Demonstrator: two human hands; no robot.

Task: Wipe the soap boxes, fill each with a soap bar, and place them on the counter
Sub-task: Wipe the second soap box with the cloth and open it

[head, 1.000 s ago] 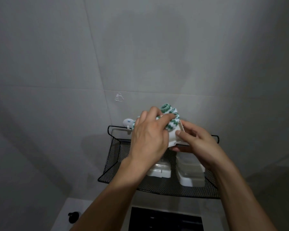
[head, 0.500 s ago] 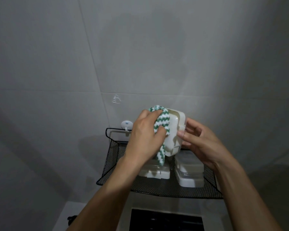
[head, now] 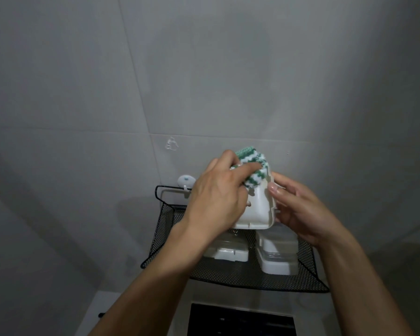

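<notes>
A white soap box (head: 257,209) is held up in front of the wall, above a black mesh shelf (head: 170,226). My right hand (head: 298,209) grips the box from its right side, thumb on its edge. My left hand (head: 218,195) holds a green-and-white striped cloth (head: 255,168) bunched against the top of the box. Two more white soap boxes lie on the shelf: one on the left (head: 228,251) and a stacked one on the right (head: 277,258). No soap bar shows.
The shelf hangs on a grey tiled wall beside a white hook (head: 186,181). Below it lies a pale counter (head: 107,309) with a dark rectangular panel (head: 240,321). A small dark item (head: 101,321) sits at the counter's left.
The cloth has moved from the box's left face up to its top end. The box has tilted so its broad face turns toward me.
</notes>
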